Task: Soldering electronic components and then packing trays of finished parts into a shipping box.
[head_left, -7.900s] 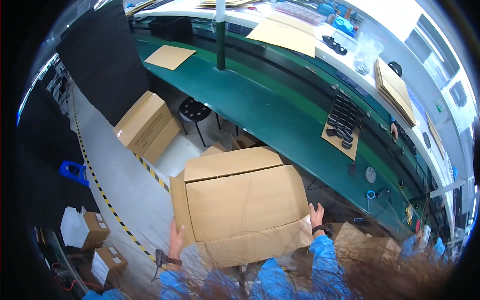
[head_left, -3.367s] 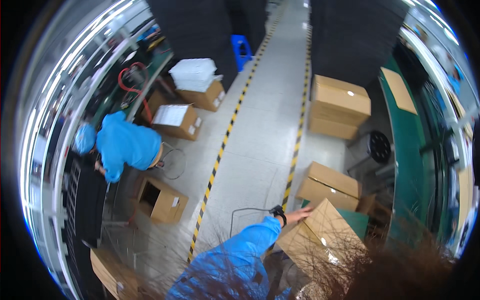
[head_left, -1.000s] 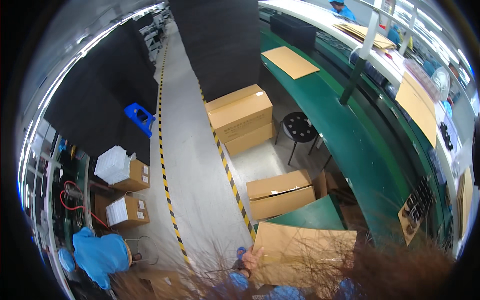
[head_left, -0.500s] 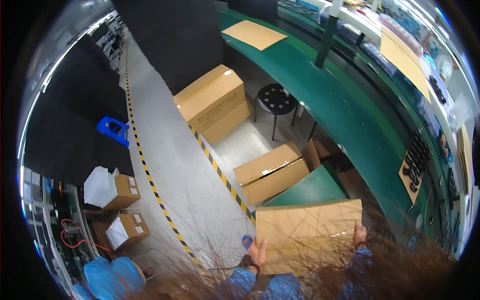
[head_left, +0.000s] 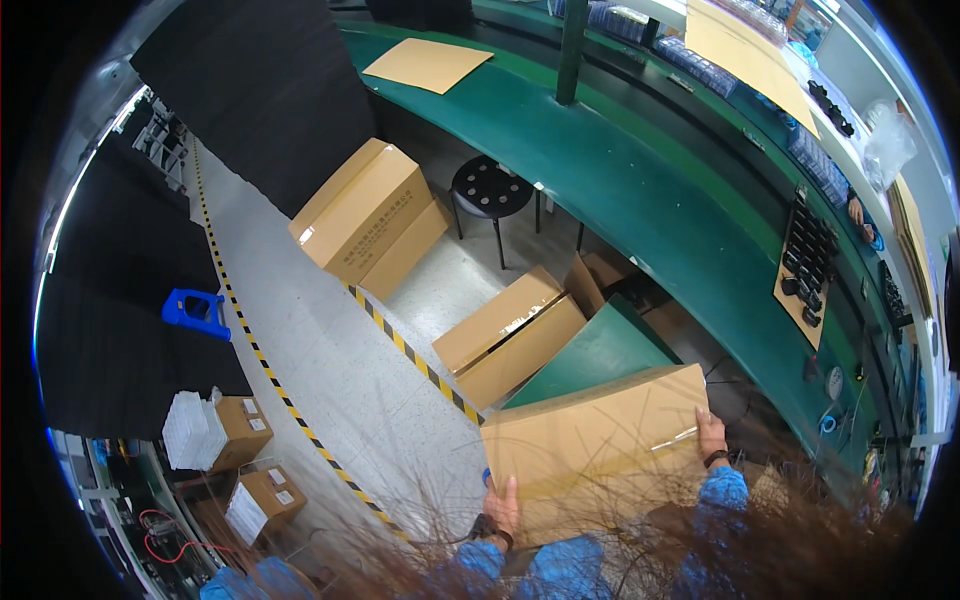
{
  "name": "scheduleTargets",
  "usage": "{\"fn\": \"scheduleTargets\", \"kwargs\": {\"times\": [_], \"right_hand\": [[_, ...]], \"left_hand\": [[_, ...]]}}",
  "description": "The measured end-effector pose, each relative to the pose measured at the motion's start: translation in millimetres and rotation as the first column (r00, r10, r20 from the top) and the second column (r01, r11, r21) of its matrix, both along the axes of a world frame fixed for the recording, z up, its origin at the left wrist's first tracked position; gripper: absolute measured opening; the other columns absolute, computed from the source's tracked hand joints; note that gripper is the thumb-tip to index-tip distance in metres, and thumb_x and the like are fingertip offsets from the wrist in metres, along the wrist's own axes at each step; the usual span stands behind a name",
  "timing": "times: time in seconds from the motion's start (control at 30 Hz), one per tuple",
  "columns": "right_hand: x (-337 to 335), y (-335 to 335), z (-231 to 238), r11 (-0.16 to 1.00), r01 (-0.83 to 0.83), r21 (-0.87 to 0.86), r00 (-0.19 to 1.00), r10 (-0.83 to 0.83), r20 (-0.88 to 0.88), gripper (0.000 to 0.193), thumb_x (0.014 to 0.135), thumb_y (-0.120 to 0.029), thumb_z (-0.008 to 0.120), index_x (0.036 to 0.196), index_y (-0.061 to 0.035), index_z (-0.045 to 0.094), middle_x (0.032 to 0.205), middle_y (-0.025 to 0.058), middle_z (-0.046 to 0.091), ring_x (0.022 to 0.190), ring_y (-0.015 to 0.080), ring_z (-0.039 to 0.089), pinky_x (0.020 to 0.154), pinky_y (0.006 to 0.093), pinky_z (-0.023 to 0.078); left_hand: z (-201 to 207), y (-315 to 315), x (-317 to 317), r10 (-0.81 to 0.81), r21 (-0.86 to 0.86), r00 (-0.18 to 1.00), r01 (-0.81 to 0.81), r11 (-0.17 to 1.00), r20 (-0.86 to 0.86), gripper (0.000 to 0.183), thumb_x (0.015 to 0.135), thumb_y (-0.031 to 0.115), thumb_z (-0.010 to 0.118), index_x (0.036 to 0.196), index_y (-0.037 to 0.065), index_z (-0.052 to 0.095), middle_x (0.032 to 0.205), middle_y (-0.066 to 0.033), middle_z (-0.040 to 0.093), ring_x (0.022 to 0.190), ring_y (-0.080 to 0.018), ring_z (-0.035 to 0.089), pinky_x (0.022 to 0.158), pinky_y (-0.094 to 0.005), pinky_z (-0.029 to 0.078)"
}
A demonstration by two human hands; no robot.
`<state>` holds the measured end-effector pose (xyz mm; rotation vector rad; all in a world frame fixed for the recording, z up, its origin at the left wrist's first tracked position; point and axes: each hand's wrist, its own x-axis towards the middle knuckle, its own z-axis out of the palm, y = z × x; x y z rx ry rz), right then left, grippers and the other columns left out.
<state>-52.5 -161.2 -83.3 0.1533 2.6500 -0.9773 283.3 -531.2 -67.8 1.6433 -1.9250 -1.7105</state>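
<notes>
A brown cardboard box with tape along it is right in front of me, held between both hands. My left hand presses on its left side, thumb up along the cardboard. On the right side, my right hand grips the edge near a shiny strip of tape. The box's far edge overlaps a green panel; whether it rests on that panel I cannot tell. Hair hides part of the box's near side.
Beyond the panel lies a taped carton; a larger carton stands near a black stool. A long green workbench curves along the right, bearing a tray of black parts. A blue stool stands left of the striped floor tape.
The view has turned, so the surroundings sit farther left in the picture. The held box appears more tilted, its right end higher. Both hands keep their hold on it.
</notes>
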Motion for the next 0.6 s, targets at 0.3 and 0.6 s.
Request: {"fn": "scheduleTargets", "kwargs": {"times": [0.3,0.6], "right_hand": [[-1,-25,34,0.998,-0.007,0.064,0.998,0.003,0.059,0.048,0.103,-0.033,0.06,0.123,0.0106,0.067,0.112,0.0212,0.076,0.105,0.0269,0.071,0.094,0.0384,0.052],[11,10,13,0.992,0.066,-0.108,0.994,-0.056,0.094,0.044,0.106,-0.027,0.055,0.126,0.0108,0.063,0.114,0.0192,0.074,0.106,0.0219,0.068,0.095,0.0374,0.051]], "left_hand": [[-23,-26,19,0.117,0.417,0.948,0.018,0.909,-0.296,0.065,0.099,0.018,0.067,0.154,0.0,0.037,0.145,-0.0179,0.055,0.123,-0.0306,0.061,0.107,-0.0461,0.045],[-208,-181,0,-0.032,0.102,0.99,0.046,0.994,-0.139,0.042,0.1,0.023,0.066,0.135,0.004,0.056,0.125,-0.014,0.065,0.122,-0.0281,0.061,0.101,-0.0423,0.047]]}}
